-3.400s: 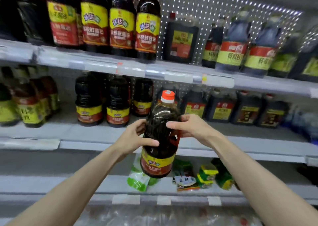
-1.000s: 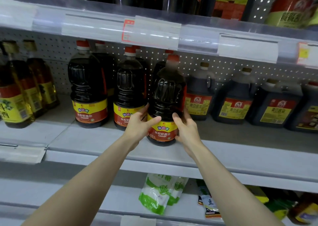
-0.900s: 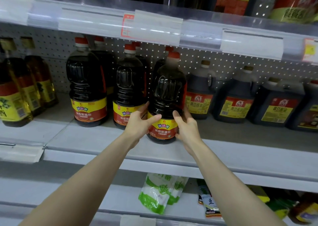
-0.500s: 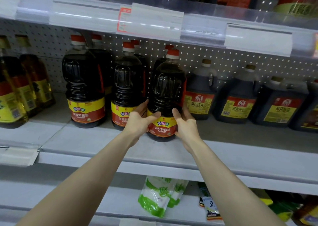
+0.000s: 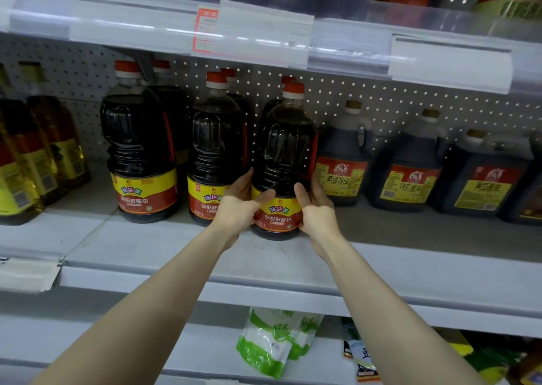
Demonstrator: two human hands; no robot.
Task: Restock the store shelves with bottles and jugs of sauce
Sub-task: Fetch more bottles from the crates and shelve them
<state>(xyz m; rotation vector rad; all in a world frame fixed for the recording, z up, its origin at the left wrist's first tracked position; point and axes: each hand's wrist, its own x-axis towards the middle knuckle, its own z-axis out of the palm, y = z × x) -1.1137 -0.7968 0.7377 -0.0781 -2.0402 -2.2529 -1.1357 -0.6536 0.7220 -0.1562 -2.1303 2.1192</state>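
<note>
A large dark sauce bottle (image 5: 286, 150) with an orange cap and a yellow-and-red label stands upright on the middle shelf (image 5: 264, 264). My left hand (image 5: 239, 205) grips its lower left side, thumb across the label. My right hand (image 5: 315, 208) grips its lower right side. Two matching bottles (image 5: 140, 147) (image 5: 215, 144) stand in a row to its left, with more of the same behind them.
Dark jugs with red-yellow labels (image 5: 341, 161) (image 5: 406, 173) stand close on the right. Golden oil bottles (image 5: 26, 161) fill the left end. The upper shelf rail with price tags (image 5: 264, 32) hangs just above the caps. Green-white pouches (image 5: 272, 340) lie on the shelf below.
The bottle went from held in the air in front of the shelves to standing on the middle shelf beside its matching row. Over the last second both hands stay on its base, barely moving.
</note>
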